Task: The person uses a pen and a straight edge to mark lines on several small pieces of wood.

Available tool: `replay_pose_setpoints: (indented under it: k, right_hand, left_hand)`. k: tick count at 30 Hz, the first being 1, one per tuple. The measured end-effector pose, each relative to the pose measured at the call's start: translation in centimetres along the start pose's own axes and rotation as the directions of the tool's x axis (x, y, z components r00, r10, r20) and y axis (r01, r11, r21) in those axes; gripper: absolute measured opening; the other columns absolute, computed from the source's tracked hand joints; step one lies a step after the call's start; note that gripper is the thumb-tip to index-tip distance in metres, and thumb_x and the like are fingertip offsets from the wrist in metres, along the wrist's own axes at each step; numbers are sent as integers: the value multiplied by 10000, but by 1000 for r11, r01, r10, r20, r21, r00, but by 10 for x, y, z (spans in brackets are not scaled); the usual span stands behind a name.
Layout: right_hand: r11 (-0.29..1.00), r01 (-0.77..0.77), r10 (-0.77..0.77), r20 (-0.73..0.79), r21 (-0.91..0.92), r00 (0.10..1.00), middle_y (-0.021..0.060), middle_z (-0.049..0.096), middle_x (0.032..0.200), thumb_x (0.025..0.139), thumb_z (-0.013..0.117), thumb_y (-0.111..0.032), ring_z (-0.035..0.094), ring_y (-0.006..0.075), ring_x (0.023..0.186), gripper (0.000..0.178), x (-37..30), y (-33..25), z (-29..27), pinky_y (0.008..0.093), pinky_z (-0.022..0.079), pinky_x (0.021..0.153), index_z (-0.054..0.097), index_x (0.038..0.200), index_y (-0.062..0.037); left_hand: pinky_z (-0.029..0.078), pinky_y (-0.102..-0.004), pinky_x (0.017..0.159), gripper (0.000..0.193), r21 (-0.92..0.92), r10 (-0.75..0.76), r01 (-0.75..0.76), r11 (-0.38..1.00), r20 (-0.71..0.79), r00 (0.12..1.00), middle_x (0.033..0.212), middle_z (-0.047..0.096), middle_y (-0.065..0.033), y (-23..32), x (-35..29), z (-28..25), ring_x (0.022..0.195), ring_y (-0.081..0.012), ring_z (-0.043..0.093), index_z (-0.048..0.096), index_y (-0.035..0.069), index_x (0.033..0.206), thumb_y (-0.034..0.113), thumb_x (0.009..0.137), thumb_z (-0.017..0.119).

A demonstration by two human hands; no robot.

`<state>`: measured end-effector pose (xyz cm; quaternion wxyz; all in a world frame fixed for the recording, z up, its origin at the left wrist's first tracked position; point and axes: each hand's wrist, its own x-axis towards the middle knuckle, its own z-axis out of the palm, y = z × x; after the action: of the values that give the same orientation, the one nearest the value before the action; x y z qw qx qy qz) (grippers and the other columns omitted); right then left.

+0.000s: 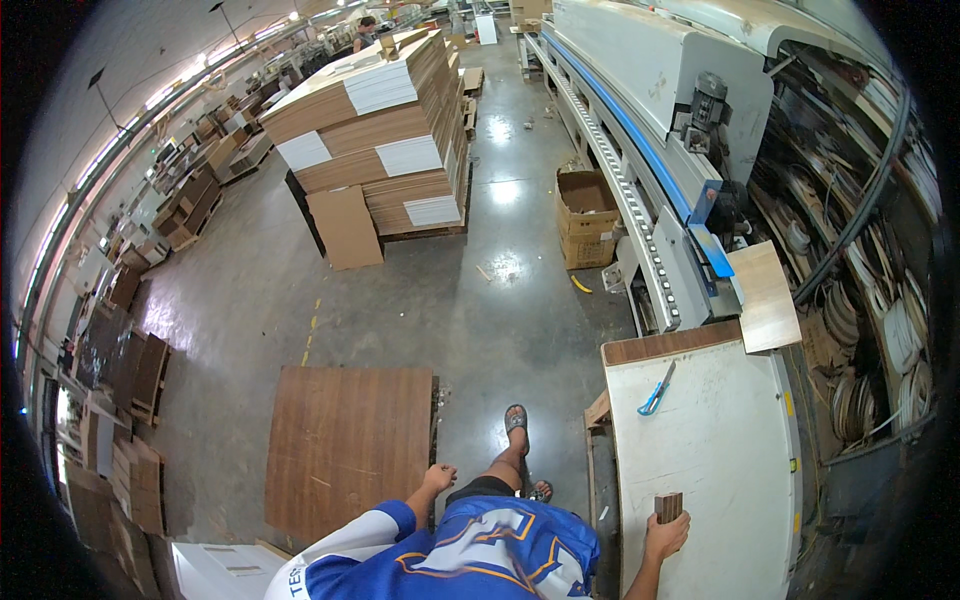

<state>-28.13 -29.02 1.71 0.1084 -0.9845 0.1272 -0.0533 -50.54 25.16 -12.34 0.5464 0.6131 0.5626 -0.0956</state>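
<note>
In my right hand [666, 537] is a small dark-brown wood-grain block [668, 507], gripped above the white tabletop [710, 430]. Farther up that tabletop lies a utility knife [656, 390] with a blue handle, apart from the hand. My left hand [439, 478] hangs beside my body, its fingers loosely bent with a gap between thumb and fingers, and nothing shows in it. Below and to the left of it is a stack topped by a brown wood-grain panel [350, 450].
A long edge-working machine [640, 190] runs away from the table, with a pale board [765, 295] at its near end. An open cardboard box [587, 225] stands beside it. Tall stacked panels [400, 140] rise ahead, with a loose brown board [343, 228] leaning there.
</note>
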Motion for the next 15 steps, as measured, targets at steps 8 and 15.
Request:
replay_pose_setpoints:
  k: [8,15]
  right_hand:
    - [1000,9,-9,-51,-6,999,169,620,1126,703,831,-269,603,380,1108,612,-1,1,1,489,493,955,549,1183,-16]
    - [1000,-25,25,30,-5,999,162,620,1145,689,865,-269,603,372,1116,654,1,4,3,488,497,935,562,1214,-24]
  left_hand:
    - [623,-333,708,301,-20,-10,11,1000,25,1000,944,778,-126,-7,8,2,825,-192,756,734,-3,1115,247,954,692]
    - [611,-334,691,330,-16,80,-80,997,13,997,916,774,-130,1,4,-1,755,-192,742,727,-18,1098,271,943,692]
